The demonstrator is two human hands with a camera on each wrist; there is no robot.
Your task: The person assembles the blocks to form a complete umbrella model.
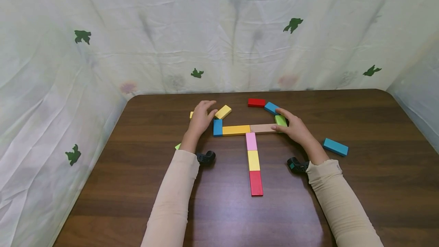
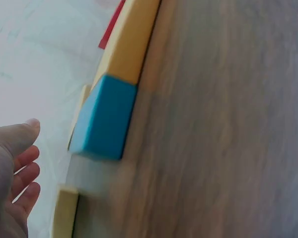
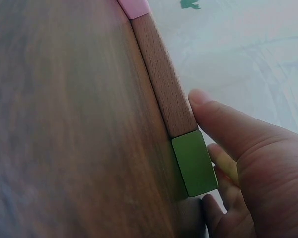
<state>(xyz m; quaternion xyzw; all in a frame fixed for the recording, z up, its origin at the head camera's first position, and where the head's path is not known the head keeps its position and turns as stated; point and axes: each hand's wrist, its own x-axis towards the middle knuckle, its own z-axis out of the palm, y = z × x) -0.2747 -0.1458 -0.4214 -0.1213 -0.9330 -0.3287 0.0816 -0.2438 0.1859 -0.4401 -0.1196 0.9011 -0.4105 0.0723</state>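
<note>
- Head view: the left hand (image 1: pixel 201 119) is loosely spread beside a pale-yellow rectangular block (image 1: pixel 223 112) on the brown wood-grain table (image 1: pixel 151 193); a careless thumb could nudge that block into the blue rectangular block (image 1: pixel 217 128).
- There too, the right hand (image 1: pixel 297 128) spans a lime-green rectangular block (image 1: pixel 280 119), thumb and forefinger wide apart; drawing back sideways might drag the angled blue block (image 1: pixel 271 107) out of line.
- Left wrist view: the fingers look empty, apart from the blocks; a low sweep could knock them.
- Right wrist view: the thumb lies along the unpainted wooden block's edge (image 3: pixel 165 79), fingers beyond the green one; I cannot tell whether they press. Uneven pressure could open that joint.
</note>
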